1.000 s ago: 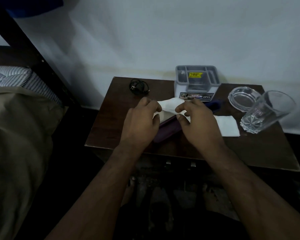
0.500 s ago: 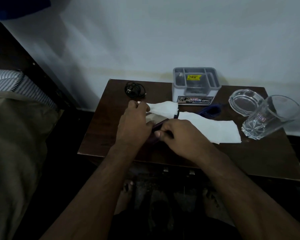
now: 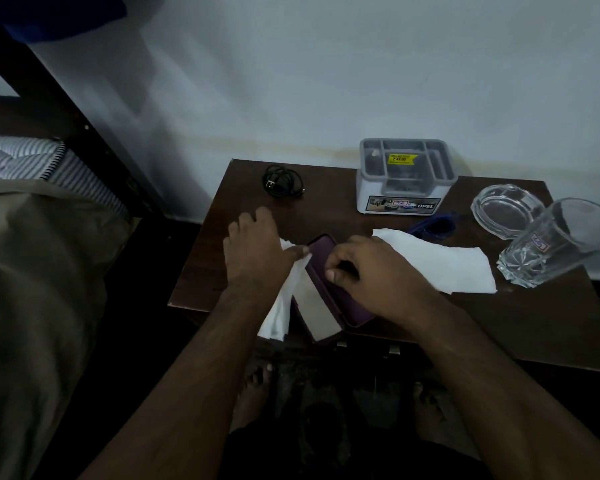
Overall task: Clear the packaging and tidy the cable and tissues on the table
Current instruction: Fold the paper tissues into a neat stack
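Note:
On the dark wooden table, my left hand pinches a white tissue that hangs down over the front edge. My right hand grips the rim of a flat purple case, which stands open and tilted at the table's front edge. A second white tissue lies flat to the right of my right hand. A coiled black cable rests at the back left of the table, apart from both hands.
A grey compartment organiser stands at the back by the wall. A glass ashtray and a tumbler sit at the right. A blue object lies before the organiser. A bed stands to the left.
My left hand has pulled its tissue down and toward the front edge. My right hand has lifted the purple case's rim, so the case now stands open. The flat tissue lies uncovered.

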The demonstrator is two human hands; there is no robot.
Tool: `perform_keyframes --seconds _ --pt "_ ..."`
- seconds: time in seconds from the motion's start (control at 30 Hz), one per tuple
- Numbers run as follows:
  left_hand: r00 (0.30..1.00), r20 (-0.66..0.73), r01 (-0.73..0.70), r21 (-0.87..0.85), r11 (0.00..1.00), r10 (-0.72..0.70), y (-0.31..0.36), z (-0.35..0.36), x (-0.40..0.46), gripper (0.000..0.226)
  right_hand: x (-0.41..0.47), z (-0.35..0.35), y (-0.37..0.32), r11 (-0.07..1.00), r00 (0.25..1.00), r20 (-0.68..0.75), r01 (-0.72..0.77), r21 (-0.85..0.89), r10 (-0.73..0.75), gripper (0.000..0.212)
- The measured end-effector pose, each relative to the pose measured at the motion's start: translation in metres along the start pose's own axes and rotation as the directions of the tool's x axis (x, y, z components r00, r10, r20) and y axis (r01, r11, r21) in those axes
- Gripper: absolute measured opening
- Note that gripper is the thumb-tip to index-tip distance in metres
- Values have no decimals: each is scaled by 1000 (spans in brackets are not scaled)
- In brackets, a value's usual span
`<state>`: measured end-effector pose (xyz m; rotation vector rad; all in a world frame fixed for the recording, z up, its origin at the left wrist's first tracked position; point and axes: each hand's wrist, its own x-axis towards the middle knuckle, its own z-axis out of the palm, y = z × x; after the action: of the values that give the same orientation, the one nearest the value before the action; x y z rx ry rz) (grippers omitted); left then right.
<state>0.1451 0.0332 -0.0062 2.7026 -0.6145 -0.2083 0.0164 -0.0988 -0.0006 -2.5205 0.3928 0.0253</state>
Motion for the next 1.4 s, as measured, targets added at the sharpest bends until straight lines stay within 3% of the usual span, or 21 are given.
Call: perform_keyframes --seconds 0.2,0.33,0.6,0.77,0.87,0.93,1.03,1.23,1.3,1.4 --pt "969 99 243 -253 936 -225 -18 -7 11 59 7 3 -1 997 999 16 -42 -69 43 18" --pt "952 213 282 -331 900 -220 -27 -5 12 49 7 3 -4 995 997 -17 -76 -58 75 22" --pt "964 226 230 -449 863 -140 -22 -6 12 43 4 3 -6 994 996 -48 -82 -78 78 19" --pt "995 93 6 -510 860 48 -7 -22 6 29 3 2 -6 991 988 -111 -113 -74 105 17" --pt "994 -4 -91 -610 788 111 10 -30 0 27 -3 -4 -6 993 977 -181 -119 -15 114 14" --pt "996 -21 -81 -701 708 92 22 -31 -6 25 -9 -12 -3 992 968 -218 -126 9 125 13" --pt "993 58 -18 -771 637 98 44 -23 -17 26 -22 -25 9 983 940 -290 -168 67 180 17" --pt "983 157 51 -736 675 97 76 2 -29 24 -49 -38 45 935 885 -303 -344 84 353 21" --pt "987 152 71 -735 675 61 79 7 -27 23 -56 -38 56 915 870 -284 -393 91 402 21" --pt "996 82 34 -661 750 28 82 11 -22 23 -59 -38 67 900 877 -220 -435 13 427 22"
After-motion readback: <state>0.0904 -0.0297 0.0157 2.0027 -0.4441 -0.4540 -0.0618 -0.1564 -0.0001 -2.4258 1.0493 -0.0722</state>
